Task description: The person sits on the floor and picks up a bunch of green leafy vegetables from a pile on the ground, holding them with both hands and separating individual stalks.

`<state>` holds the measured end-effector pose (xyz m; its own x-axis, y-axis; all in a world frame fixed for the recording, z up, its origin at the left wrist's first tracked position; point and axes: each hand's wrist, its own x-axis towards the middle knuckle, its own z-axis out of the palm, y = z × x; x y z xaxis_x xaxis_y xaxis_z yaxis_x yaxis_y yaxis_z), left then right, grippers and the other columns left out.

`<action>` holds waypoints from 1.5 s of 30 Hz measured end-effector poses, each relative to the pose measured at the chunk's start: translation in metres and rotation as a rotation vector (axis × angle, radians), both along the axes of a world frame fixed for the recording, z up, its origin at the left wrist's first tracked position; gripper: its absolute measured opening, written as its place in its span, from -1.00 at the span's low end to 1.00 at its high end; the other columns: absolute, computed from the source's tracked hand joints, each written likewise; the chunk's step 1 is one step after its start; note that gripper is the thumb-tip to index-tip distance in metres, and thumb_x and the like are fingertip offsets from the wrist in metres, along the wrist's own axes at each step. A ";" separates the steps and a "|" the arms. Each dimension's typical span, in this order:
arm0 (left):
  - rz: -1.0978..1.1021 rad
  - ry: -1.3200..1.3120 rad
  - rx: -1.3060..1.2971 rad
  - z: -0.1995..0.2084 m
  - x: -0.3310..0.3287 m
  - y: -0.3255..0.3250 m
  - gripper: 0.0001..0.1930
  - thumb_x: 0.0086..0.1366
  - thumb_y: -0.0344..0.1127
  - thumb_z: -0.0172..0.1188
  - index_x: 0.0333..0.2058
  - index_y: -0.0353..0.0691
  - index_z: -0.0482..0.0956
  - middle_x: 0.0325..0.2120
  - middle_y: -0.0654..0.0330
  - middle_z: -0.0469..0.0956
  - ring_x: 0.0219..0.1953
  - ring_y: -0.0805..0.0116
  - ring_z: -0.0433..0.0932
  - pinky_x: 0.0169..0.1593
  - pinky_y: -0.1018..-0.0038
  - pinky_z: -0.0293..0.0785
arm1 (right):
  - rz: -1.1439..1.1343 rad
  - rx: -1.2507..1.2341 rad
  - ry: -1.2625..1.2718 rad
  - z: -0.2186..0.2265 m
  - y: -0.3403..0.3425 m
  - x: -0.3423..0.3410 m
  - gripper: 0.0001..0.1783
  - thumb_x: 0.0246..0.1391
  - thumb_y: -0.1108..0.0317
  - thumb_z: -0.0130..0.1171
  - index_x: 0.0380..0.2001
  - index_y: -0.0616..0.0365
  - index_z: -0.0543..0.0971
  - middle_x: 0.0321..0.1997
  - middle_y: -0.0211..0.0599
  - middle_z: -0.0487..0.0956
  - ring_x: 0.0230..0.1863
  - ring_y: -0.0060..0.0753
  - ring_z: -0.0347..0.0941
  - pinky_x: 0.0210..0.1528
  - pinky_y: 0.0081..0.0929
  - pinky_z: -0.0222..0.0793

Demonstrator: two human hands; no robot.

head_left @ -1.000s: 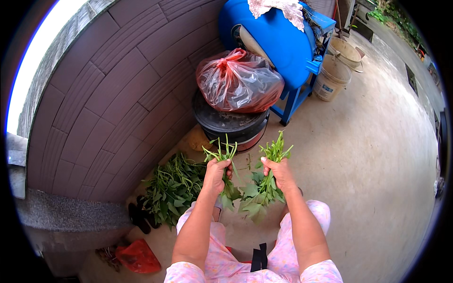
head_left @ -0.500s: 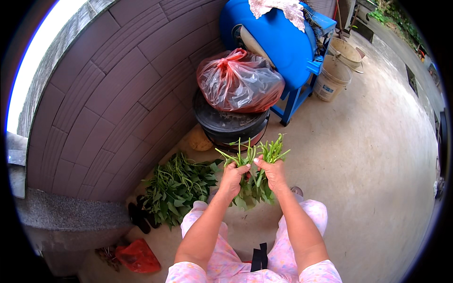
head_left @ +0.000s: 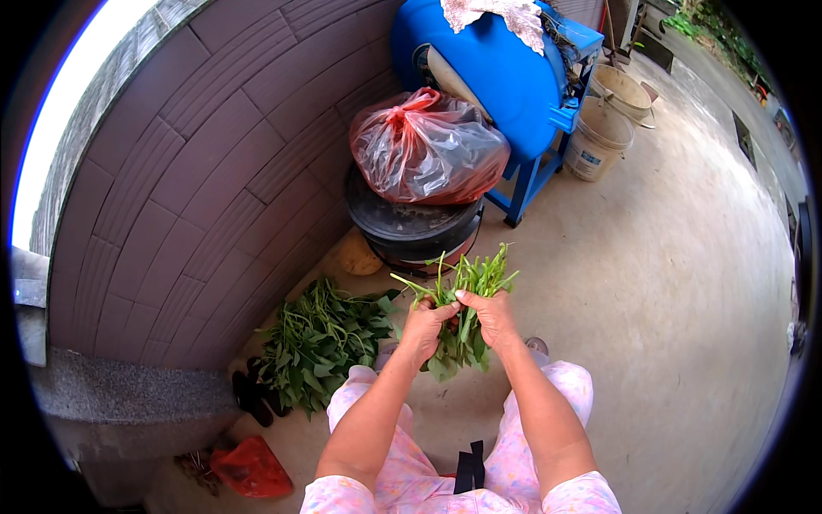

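Note:
Over my knees, my right hand [head_left: 490, 315] is closed around a bunch of leafy greens [head_left: 485, 272]. The cut stem ends point up and away, and the leaves hang below the fingers. Close beside it, my left hand [head_left: 423, 329] grips a few thinner green stems [head_left: 417, 286] that stick out to the left. Both thumbs nearly meet between the two bundles, and the fingertips behind them are hidden. On the floor to the left lies a large pile of the same leafy greens [head_left: 318, 347].
Ahead stands a black lidded bucket [head_left: 402, 224] with a tied red clear bag [head_left: 428, 146] on top. Behind it are a blue machine [head_left: 514, 94] and pale buckets [head_left: 599, 141]. A tiled wall [head_left: 197, 180] borders the left. Dark shoes [head_left: 252, 394] and a red bag [head_left: 252, 467] lie lower left.
My hands have drawn closer together, bringing the stems in my left hand against the bunch in my right. The view has shifted slightly.

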<state>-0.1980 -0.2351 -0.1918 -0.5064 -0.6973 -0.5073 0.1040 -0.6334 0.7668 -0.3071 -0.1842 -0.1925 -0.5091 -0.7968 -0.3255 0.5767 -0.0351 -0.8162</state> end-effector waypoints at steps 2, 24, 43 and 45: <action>0.017 -0.001 0.010 0.007 -0.002 0.002 -0.80 -0.01 -0.47 0.17 -0.36 -0.26 0.40 -0.52 0.26 0.45 -0.52 0.45 0.37 -0.40 0.53 0.31 | 0.033 0.017 0.005 -0.006 0.001 -0.003 -0.81 -0.27 0.52 0.22 -0.46 0.24 0.50 -0.49 -0.39 0.50 -0.50 -0.57 0.36 -0.40 -0.58 0.26; 0.298 -0.112 -0.092 0.018 0.055 -0.048 -0.91 0.01 -0.45 0.14 -0.48 -0.25 0.41 -0.67 0.28 0.36 -0.68 0.47 0.29 -0.56 0.53 0.24 | -0.244 -0.007 -0.101 -0.010 0.002 -0.042 -0.91 -0.19 0.51 0.08 -0.59 0.19 0.36 -0.74 -0.35 0.35 -0.74 -0.46 0.27 -0.65 -0.56 0.21; 0.256 -0.094 -0.008 0.017 0.055 -0.045 -0.87 -0.02 -0.43 -0.04 -0.46 -0.30 0.43 -0.66 0.25 0.34 -0.68 0.45 0.28 -0.56 0.50 0.22 | -0.184 -0.016 -0.074 -0.003 0.001 -0.029 -0.90 -0.20 0.57 0.10 -0.61 0.23 0.38 -0.75 -0.44 0.31 -0.78 -0.62 0.18 -0.76 -0.66 0.10; 0.258 -0.088 0.008 0.017 0.054 -0.044 -0.86 -0.03 -0.43 -0.03 -0.45 -0.30 0.43 -0.65 0.24 0.33 -0.67 0.45 0.29 -0.56 0.51 0.21 | -0.117 0.061 0.061 -0.001 0.002 -0.027 -0.87 -0.21 0.59 0.11 -0.55 0.21 0.38 -0.72 -0.47 0.31 -0.76 -0.65 0.17 -0.76 -0.67 0.10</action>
<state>-0.1436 -0.2794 -0.1752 -0.2661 -0.7934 -0.5475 0.1965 -0.6007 0.7750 -0.3342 -0.1821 -0.1939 -0.6175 -0.7104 -0.3377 0.5212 -0.0480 -0.8521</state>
